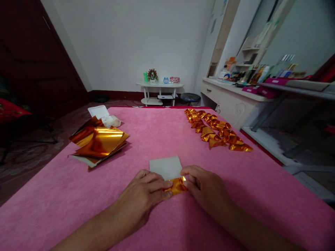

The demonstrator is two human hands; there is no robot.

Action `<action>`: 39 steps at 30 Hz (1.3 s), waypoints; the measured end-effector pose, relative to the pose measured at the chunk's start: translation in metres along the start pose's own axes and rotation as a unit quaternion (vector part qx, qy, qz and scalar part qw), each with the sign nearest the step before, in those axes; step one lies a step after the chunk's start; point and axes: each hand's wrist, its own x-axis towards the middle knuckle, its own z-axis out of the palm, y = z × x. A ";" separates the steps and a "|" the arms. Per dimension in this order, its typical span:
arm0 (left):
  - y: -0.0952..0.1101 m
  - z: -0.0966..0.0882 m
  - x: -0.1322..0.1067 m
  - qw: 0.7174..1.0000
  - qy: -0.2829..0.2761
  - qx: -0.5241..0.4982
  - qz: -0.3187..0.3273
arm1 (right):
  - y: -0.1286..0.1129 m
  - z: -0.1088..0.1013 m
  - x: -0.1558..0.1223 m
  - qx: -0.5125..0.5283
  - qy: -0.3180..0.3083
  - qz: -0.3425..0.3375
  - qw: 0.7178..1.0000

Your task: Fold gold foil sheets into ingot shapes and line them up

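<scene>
clock: the sheet sits at its centre, the person at 6 o'clock.
sheet: a square, pale-backed sheet of shiny gold foil (164, 167) lies pale side up, its near edge turned over into a gold strip at 6 o'clock.
left hand: the person's left hand (146, 190), fingers close together, rests its fingertips and thumb on the left part of the strip; whether it pinches or only presses, one cannot tell.
right hand: the person's right hand (206, 186) pinches the strip's right end between thumb and forefinger.
surface: a pink, soft-looking cloth (149, 136) lies under everything.
stack: a loose pile of flat gold foil sheets (104, 141) lies at 10 o'clock, a white, flat-sided item (98, 111) just behind it.
finished-looking pieces: twisted gold foil bundles (208, 132) lie in uneven rows between 1 and 2 o'clock.
beyond: a white oval-topped side table (159, 84) stands at 12 o'clock, a dark round stool (190, 97) near it.
</scene>
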 end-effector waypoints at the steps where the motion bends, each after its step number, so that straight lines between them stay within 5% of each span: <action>1: 0.000 -0.001 0.000 1.000 0.000 -0.008 -0.001 | 0.000 0.000 -0.001 -0.005 -0.008 -0.017 1.000; 9: 0.012 -0.015 0.002 0.997 -0.002 -0.056 -0.048 | -0.001 0.000 -0.003 -0.047 -0.008 -0.039 0.998; 19: 0.001 0.008 0.000 0.986 0.069 -0.104 -0.110 | -0.031 0.016 0.001 -0.114 0.071 -0.048 0.990; 32: 0.007 0.003 0.009 0.983 0.047 -0.073 -0.164 | 0.009 0.005 0.002 0.101 -0.026 -0.022 0.994; 39: 0.004 0.011 0.026 0.980 0.029 -0.021 -0.194 | 0.007 0.006 0.002 0.103 -0.033 -0.012 0.994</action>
